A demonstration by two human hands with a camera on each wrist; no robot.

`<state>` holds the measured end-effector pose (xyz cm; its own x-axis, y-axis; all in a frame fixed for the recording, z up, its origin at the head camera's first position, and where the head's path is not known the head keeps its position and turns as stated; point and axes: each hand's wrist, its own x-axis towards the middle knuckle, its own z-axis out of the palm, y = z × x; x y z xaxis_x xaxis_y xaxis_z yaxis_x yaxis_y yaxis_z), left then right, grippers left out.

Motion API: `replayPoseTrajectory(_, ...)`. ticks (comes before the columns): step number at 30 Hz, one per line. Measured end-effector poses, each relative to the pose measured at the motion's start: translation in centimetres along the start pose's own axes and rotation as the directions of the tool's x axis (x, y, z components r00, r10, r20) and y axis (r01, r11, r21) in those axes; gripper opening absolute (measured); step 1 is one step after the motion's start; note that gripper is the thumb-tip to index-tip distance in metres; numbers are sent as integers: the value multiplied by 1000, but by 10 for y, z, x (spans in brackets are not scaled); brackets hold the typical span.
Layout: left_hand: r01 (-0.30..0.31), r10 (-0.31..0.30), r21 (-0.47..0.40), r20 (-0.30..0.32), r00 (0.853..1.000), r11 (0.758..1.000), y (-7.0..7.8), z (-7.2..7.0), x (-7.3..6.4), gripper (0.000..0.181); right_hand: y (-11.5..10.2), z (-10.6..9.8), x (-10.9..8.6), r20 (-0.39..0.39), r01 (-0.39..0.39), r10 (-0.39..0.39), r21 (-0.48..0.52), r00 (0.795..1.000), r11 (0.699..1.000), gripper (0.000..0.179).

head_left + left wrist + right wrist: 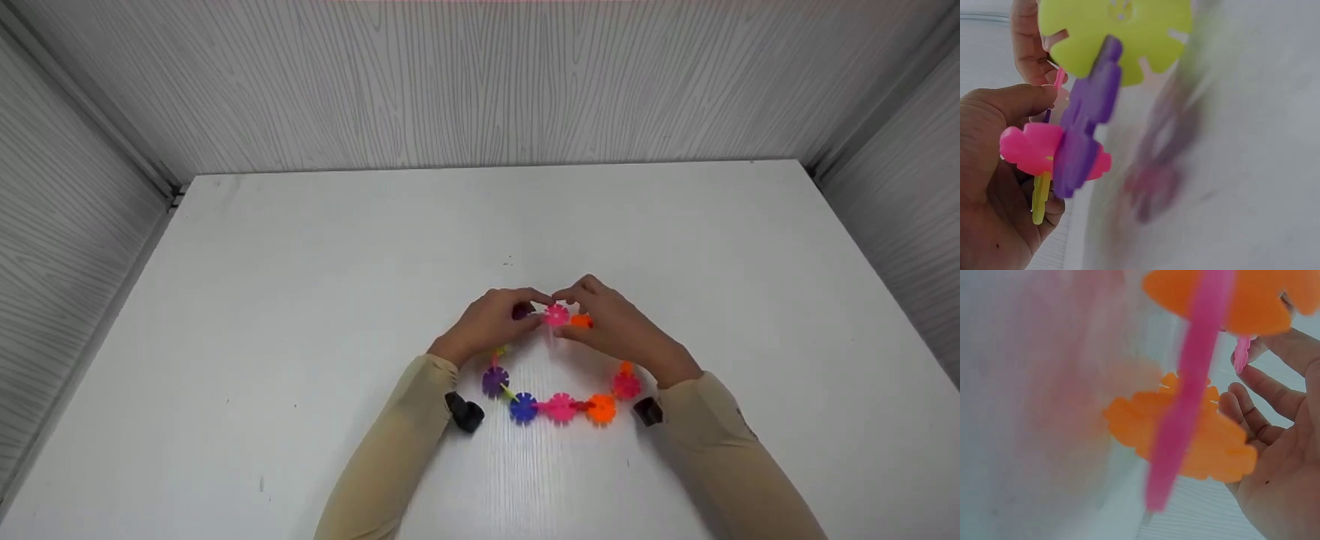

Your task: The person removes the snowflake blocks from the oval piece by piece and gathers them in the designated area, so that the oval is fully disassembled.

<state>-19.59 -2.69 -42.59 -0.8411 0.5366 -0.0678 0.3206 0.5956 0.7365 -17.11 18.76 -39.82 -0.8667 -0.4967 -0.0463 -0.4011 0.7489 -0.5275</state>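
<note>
Both hands meet over a ring-shaped chain of notched plastic snowflake discs. My left hand [491, 321] pinches the chain's left end with thumb and forefinger, a purple disc [521, 310] partly hidden under its fingers. Between the fingertips of my right hand [615, 319] is a pink disc [556, 315], gripped at its edges, with an orange disc [582, 321] beside its palm. Close to the left wrist camera are a yellow disc [1145, 42], another purple disc [1086, 118] and a pink one [1030, 149]. The right wrist view shows orange discs [1207, 444] crossed by a magenta disc [1176, 416].
The chain's near side lies along the white table [337, 300], with a blue disc [523, 408], a pink disc [561, 408] and an orange disc [601, 409] linked by edge-on pieces. Grey wood-grain panels [480, 82] bound the table at the back and sides.
</note>
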Motion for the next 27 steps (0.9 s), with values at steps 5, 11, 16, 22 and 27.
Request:
replayPoseTrajectory(5,8,-9,-37,-30,1000,999,-1,1,1,26,-4,2,3,8,-5,6,-81,1000,997,46)
replayPoseTrajectory(11,-8,7,-13,-52,999,1000,1,0,1,16,-7,4,5,7,-15,16,-127,1000,992,44)
replayPoseTrajectory(16,-18,18,0,-52,998,1000,2,-1,0,18,-5,5,5,-26,40,-44,-157,999,987,39)
replayPoseTrajectory(22,-19,20,29,-51,999,999,4,-3,-1,20,0,6,4,-46,87,-95,-162,994,983,37)
replayPoseTrajectory(27,-34,35,22,-64,997,999,4,-3,-1,18,1,3,3,-39,92,-100,-161,994,983,37)
